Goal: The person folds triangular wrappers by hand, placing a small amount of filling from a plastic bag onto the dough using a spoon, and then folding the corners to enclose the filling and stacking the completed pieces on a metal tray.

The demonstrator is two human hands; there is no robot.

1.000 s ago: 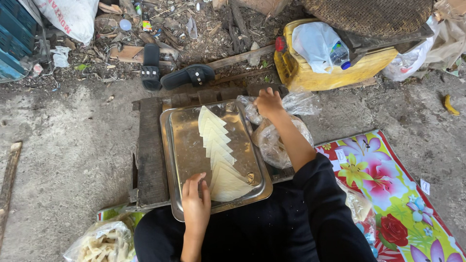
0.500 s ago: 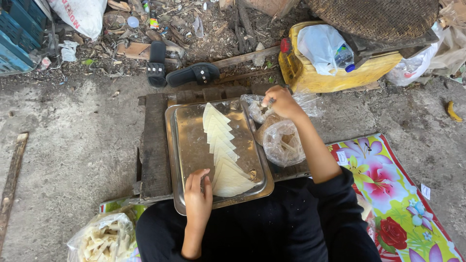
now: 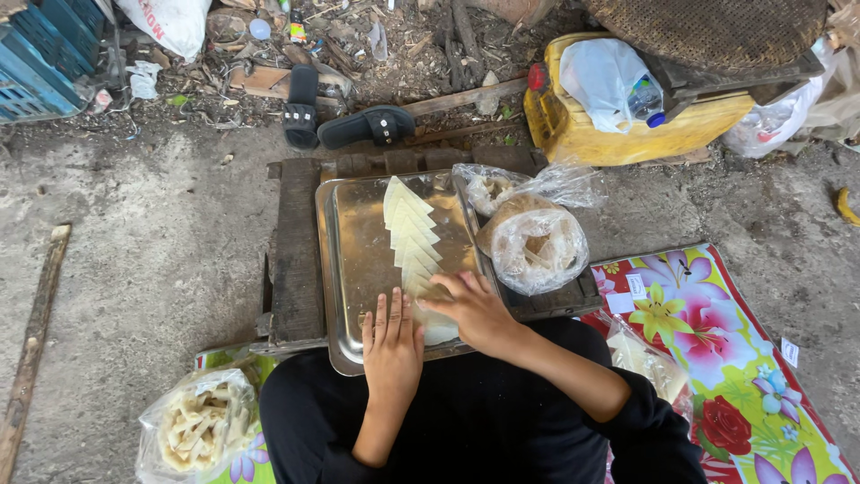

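Note:
A metal tray [image 3: 354, 246] lies on a low dark wooden pallet [image 3: 296, 251] in front of me. Down its middle runs a row of overlapping pale yellow triangular sheets [image 3: 408, 229]. My left hand [image 3: 391, 345] rests flat on the tray's near edge, fingers together, holding nothing. My right hand [image 3: 473, 309] presses down on the nearest sheets at the row's near end. To the right of the tray sits a clear plastic bag [image 3: 536, 246] with a brownish filling.
A bag of pale strips [image 3: 193, 430] lies at my lower left. A flowered mat [image 3: 717, 358] spreads to the right. Black sandals [image 3: 345, 121], a yellow container [image 3: 627, 121] and a blue crate [image 3: 45, 58] stand beyond on dirty concrete.
My right hand has come back from the plastic bag at the tray's far right to the near end of the row of sheets. My left hand has stayed on the tray's near edge.

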